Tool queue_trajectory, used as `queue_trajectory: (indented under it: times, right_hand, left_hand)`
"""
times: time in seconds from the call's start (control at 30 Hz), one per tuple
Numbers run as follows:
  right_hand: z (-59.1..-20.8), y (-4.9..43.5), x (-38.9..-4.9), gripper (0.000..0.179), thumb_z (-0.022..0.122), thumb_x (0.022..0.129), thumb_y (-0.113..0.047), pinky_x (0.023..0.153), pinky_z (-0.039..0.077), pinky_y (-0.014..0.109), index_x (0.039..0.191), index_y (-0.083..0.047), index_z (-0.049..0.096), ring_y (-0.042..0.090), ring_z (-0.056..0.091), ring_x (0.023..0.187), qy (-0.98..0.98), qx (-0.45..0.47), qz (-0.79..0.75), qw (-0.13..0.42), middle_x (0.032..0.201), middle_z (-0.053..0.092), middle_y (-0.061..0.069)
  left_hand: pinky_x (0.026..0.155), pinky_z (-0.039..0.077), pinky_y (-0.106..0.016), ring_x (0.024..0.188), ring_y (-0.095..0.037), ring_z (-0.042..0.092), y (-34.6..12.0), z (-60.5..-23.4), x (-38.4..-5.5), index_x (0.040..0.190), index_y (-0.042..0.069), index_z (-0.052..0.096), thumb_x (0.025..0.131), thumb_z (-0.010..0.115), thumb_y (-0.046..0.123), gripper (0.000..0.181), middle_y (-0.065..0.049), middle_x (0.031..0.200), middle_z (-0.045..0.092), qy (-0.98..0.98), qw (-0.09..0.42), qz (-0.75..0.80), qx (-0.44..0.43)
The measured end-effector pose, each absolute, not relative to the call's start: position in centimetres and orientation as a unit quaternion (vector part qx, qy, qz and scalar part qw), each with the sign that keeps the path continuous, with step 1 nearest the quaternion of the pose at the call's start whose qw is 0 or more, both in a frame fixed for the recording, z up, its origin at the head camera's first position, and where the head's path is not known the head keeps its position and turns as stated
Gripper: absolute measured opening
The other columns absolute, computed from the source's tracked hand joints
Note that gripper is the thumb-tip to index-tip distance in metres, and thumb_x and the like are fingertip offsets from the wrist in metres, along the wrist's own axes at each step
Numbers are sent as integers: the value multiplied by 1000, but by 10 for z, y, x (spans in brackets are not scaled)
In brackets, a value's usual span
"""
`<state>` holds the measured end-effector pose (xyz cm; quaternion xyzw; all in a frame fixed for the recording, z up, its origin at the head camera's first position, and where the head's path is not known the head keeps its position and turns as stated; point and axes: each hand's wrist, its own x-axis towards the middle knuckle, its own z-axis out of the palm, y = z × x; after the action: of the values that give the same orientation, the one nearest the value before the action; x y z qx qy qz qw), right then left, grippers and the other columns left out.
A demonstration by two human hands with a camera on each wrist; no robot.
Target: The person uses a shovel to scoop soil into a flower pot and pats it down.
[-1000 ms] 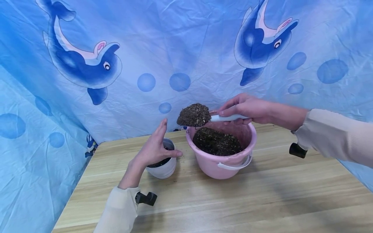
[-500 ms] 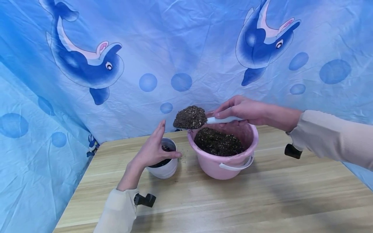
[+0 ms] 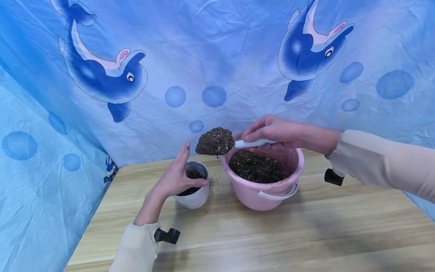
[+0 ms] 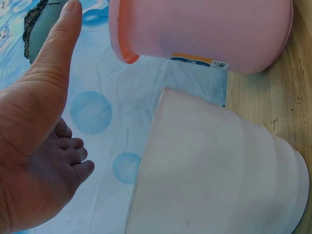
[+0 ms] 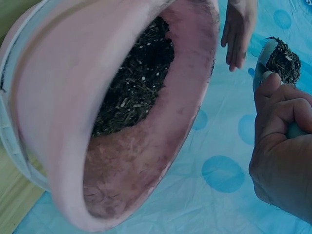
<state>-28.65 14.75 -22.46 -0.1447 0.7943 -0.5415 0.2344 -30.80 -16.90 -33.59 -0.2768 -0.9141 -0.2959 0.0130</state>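
My right hand [image 3: 275,131] grips the pale handle of a trowel [image 3: 253,143] with a heaped load of dark soil [image 3: 215,141]. The load hangs in the air between the pink bucket [image 3: 258,196] and the white flower pot [image 3: 195,200], nearer the bucket's left rim. Over the pot's near left side is my left hand [image 3: 171,179], thumb and fingers spread, holding nothing. In the left wrist view, a gap shows between that hand and the pot [image 4: 204,165]. Dark soil [image 3: 192,185] lies inside the pot, partly hidden by the thumb. More soil [image 3: 256,166] fills part of the bucket.
The bucket's white handle [image 3: 278,195] hangs down at its front right. Crumbs of soil [image 3: 212,183] are scattered on the wooden table [image 3: 224,241] beside the pot. A blue dolphin-print cloth [image 3: 217,56] hangs behind the table and along its left side.
My right hand has carried the loaded trowel left and slightly down, toward the pot. My left hand stays over the pot with its fingers spread; the view has shifted a little.
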Motion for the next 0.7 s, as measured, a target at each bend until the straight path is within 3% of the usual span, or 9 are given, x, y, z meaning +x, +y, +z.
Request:
queue_trajectory:
  times: [0.17, 0.33, 0.47, 0.7]
  right_hand:
    - [-223, 141, -288, 34, 65, 92, -19, 45, 36, 18, 124, -7, 65, 10, 57, 59, 814, -153, -514, 222, 85, 71, 11]
    - [-223, 135, -291, 32, 64, 92, -16, 45, 38, 17, 122, -4, 65, 10, 58, 58, 812, -151, -518, 223, 86, 71, 11]
    - [-225, 132, -294, 31, 62, 93, -17, 40, 29, 17, 122, -4, 65, 7, 47, 49, 818, -157, -506, 225, 82, 71, 10]
    - [-229, 124, -297, 33, 60, 94, -13, 38, 27, 16, 124, 0, 60, 7, 41, 48, 796, -168, -527, 247, 79, 68, 9]
  left_hand:
    - [115, 22, -52, 146, -32, 9, -175, -337, -307, 155, 12, -2, 67, 81, 58, 130, -6, 162, -3, -918, 19, -292, -269]
    - [115, 21, -53, 146, -34, 9, -179, -338, -305, 155, 12, -2, 66, 84, 53, 130, -7, 161, -3, -919, 23, -294, -262]
    - [114, 21, -54, 146, -34, 9, -184, -339, -305, 155, 13, -3, 66, 83, 55, 131, -6, 162, -3, -920, 20, -296, -256]
    - [114, 21, -56, 146, -33, 7, -193, -341, -302, 155, 15, -4, 66, 79, 62, 131, -5, 162, -4, -922, 15, -300, -244]
